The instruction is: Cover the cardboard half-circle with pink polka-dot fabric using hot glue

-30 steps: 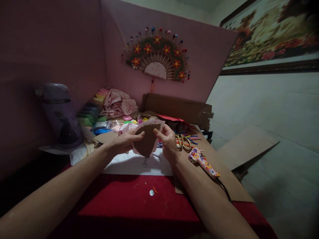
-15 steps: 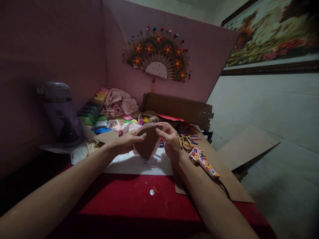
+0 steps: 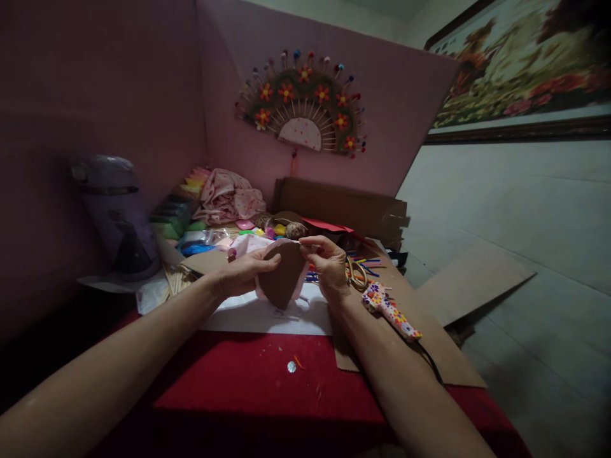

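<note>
Between my hands is a rounded brown cardboard piece [image 3: 283, 277] that narrows toward the bottom, with pale pink fabric [image 3: 302, 285] showing around its edge. My left hand [image 3: 249, 271] grips it from the left, thumb lying on the cardboard face and fingers behind. At the upper right, my right hand [image 3: 328, 262] pinches the fabric edge between thumb and fingertips. Below them lies a white sheet [image 3: 267, 322]. Gold-handled scissors [image 3: 357, 275] and a flower-patterned glue gun [image 3: 390, 312] rest to the right of my right hand.
A purple bottle [image 3: 117, 219] stands at the left. Crumpled pink cloth [image 3: 229, 196] and twine balls [image 3: 294, 230] lie behind my hands. Flat cardboard [image 3: 451, 362] covers the right side of the red tablecloth [image 3: 229, 388]. A decorated fan [image 3: 300, 105] hangs on the pink panel.
My right hand's fingers have shifted from spread behind the piece, with the thumb on its face, to a pinch at its upper right edge. My left hand keeps its hold.
</note>
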Available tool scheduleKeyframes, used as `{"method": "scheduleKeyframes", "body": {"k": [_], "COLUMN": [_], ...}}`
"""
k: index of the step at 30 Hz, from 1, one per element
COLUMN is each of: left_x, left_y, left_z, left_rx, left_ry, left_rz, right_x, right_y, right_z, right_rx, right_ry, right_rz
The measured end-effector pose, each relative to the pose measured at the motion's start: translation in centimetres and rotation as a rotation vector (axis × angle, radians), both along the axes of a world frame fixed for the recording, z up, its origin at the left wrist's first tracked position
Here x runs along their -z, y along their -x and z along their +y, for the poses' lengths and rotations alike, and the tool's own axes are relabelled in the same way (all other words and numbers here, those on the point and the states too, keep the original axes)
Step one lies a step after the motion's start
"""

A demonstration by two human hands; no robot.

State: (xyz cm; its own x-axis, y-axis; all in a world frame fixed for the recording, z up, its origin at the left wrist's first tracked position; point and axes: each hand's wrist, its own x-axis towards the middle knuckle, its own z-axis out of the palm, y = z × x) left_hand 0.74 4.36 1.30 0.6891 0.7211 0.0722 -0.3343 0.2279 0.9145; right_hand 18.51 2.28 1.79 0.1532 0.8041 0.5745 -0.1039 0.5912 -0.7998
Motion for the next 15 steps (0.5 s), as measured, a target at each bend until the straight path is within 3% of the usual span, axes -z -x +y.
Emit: {"method": "scheduleKeyframes", "body": {"k": [4,9,15], "left_x": [0.2,0.3,0.2], "left_y": [0.1,0.5,0.5], "left_z": [0.4,1.1,1.1], "left_rx": [0.003,-0.028,-0.037], "left_ry": [0.031,0.043,0.013], "left_rz": [-0.033,-0.066,-0.056], "right_x": [0.1,0.5,0.8], "right_y": [-0.2,0.0,-0.3], "right_z": [0.0,0.1,0.6], "right_rx": [0.023,0.052,0.046], "right_ry": [-0.103,-0.091,0.076], "right_rz": [-0.064,-0.134,0.099]}}
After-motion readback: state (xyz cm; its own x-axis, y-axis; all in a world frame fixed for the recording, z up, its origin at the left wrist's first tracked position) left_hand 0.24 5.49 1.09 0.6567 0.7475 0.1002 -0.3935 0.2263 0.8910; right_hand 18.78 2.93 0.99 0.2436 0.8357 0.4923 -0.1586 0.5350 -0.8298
